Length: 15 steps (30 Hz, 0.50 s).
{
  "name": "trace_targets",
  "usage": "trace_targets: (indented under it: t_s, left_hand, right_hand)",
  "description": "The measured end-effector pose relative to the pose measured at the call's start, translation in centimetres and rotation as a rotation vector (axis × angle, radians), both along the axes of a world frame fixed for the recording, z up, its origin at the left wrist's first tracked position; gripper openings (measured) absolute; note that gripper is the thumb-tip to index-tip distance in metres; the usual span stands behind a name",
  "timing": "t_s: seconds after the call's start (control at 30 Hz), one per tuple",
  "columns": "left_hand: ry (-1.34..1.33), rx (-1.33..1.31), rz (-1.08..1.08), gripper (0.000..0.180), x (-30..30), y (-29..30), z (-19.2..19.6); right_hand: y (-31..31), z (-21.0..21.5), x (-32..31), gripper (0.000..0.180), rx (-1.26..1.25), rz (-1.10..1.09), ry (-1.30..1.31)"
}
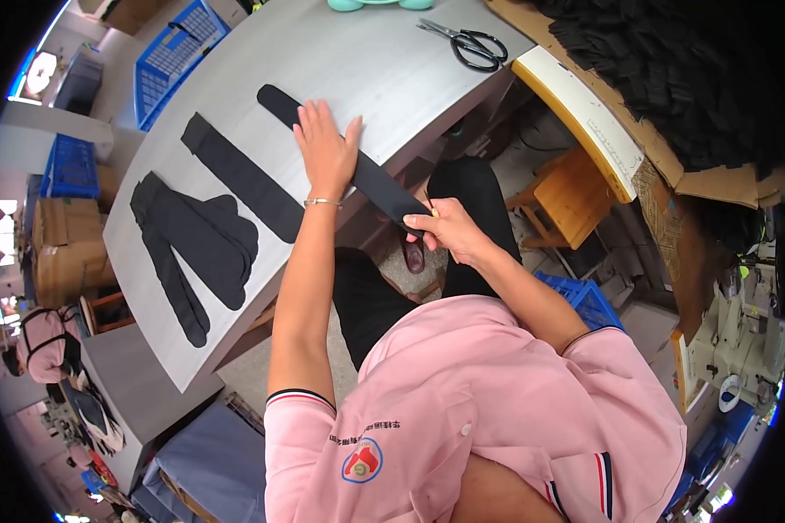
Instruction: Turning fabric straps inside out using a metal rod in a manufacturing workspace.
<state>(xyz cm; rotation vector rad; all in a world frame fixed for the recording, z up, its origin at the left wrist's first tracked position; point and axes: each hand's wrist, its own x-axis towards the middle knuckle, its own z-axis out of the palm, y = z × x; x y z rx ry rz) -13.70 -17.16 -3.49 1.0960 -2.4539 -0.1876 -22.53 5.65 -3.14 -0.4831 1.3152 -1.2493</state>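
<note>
A long black sock (379,187) lies slantwise on the grey table, its near end reaching past the table's edge. My left hand (327,152) rests flat on it, fingers spread, near its far end. The near end is pinched in my right hand (452,230), which is closed over it beyond the edge. A small thin tool with a pale yellow part (434,212) shows at my right fingers; its kind is unclear. Another black sock (242,177) lies flat to the left. Farther left, several black socks (196,240) lie overlapping in a fanned pile.
Black-handled scissors (475,45) lie at the far right of the table (358,52). A heap of black pieces (663,74) fills a carton at the upper right. A wooden stool (571,199) and a blue crate (580,301) stand at the right. Another blue basket (176,63) stands beyond the table.
</note>
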Motion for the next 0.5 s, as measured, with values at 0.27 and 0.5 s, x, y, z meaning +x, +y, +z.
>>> trace_targets:
  t_s: [0.27,0.5]
  left_hand:
    - [1.204,0.934,0.198,0.064,2.5,14.9,2.0]
    - [1.218,1.691,0.086,0.023,4.4,14.1,2.8]
  right_hand:
    - [0.1,1.9,-1.6,0.014,-0.053,0.021,0.088]
    - [2.3,5.2,-1.0,0.015,-0.084,-0.022,0.16]
